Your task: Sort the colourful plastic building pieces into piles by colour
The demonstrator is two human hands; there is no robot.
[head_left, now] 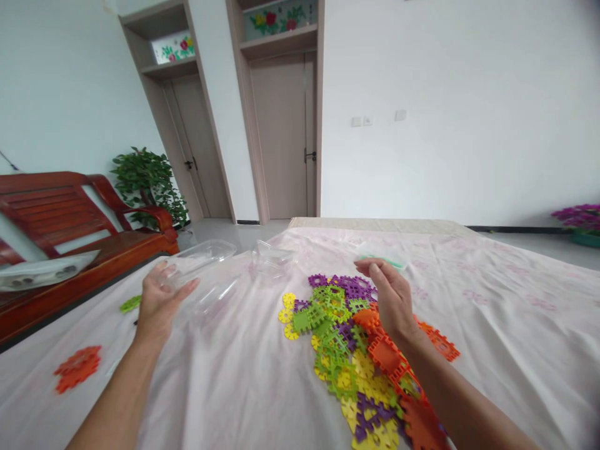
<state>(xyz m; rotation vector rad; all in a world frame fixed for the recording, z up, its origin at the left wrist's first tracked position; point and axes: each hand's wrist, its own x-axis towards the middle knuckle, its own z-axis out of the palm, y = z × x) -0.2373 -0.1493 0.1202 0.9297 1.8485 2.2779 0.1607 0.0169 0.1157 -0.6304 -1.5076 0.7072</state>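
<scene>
A clear container [212, 251] is clamped in the left hand [162, 303], seemingly for steadiness; the right hand [394, 297]'s hold cannot be told.

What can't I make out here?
In the head view:
Right hand: its curl hides whether anything is held.
Toothed pieces: some hidden behind the right forearm, others cut off by the bottom edge.
Purple flowers: cut off by the right edge.
Wooden bench: cut off by the left edge.

A clear plastic container [202, 253] we held near nine o'clock, flat toothed pieces [338, 342] we saw overlapping in a heap at five o'clock, purple, green, yellow, orange
</scene>
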